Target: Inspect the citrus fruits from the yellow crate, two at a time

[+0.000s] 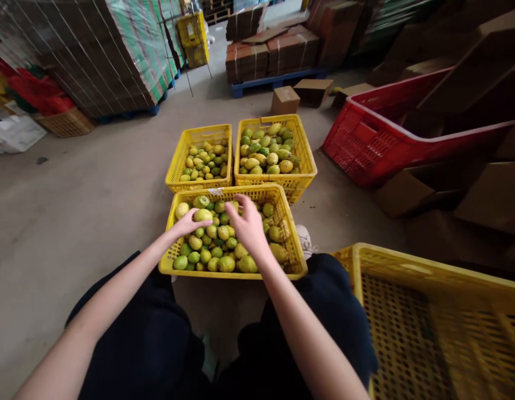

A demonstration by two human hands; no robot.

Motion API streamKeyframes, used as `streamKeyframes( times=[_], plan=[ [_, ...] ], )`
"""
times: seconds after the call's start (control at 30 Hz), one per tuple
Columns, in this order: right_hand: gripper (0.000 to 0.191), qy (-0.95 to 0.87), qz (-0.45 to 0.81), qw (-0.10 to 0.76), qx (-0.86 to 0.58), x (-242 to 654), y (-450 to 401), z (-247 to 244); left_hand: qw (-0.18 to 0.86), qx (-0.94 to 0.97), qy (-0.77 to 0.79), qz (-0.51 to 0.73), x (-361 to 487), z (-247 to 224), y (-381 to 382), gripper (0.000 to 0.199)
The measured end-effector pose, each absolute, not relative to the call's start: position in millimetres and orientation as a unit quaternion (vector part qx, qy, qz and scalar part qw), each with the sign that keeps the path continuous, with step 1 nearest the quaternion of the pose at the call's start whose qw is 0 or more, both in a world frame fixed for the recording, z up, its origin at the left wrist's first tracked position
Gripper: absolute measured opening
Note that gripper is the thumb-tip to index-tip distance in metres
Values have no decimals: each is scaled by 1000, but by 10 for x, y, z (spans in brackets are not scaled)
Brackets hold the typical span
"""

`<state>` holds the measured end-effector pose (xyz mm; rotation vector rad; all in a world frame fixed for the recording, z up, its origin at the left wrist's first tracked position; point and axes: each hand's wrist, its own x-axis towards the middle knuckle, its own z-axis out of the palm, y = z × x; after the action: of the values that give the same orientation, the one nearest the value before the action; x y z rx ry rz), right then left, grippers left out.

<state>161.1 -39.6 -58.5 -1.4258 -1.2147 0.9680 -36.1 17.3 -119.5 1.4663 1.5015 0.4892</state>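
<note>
Forearms extend, left hand gripping a fruit, right hand apparently spread over the crate.

I stand in a dim warehouse, the grey concrete floor brighter toward the back. To the left, a tall strapped cardboard stack, partly wrapped in green plastic film, sits on a blue pallet near a woven basket. Farther back, tied bundles of flattened cardboard rest on another blue pallet. To the right, a big red plastic crate holds cardboard.
</note>
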Motion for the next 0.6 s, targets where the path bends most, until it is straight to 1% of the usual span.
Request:
streamKeyframes(
  times=[0.03,0.07,0.13,0.2,0.23,0.3,0.37,0.43,0.5,0.6],
  plan=[
    [37,-398,478,526,-580,1640,-344,-587,488,625,579,188,-290,-975,151,62],
    [37,-302,569,532,-549,1653,-319,-591,499,639,557,182,-213,-767,129,61],
    [40,-151,734,498,-437,1642,-338,-605,506,662,519,189,-67,-444,95,60],
    [35,-58,822,460,-331,1614,-401,-615,470,691,504,218,25,-306,90,50],
    [29,-30,838,452,-304,1607,-433,-615,448,698,507,232,44,-316,98,45],
    [16,9,835,458,-303,1627,-474,-599,412,701,532,235,32,-473,117,38],
    [10,35,809,487,-326,1702,-481,-557,390,708,562,174,-11,-756,115,33],
    [11,61,777,525,-340,1816,-468,-497,360,734,572,65,-35,-1079,84,26],
    [13,88,749,557,-349,1942,-452,-435,355,750,557,9,-8,-1382,52,21],
    [13,119,717,588,-356,2092,-435,-380,248,827,495,-96,133,-1756,81,21]
  ],
)
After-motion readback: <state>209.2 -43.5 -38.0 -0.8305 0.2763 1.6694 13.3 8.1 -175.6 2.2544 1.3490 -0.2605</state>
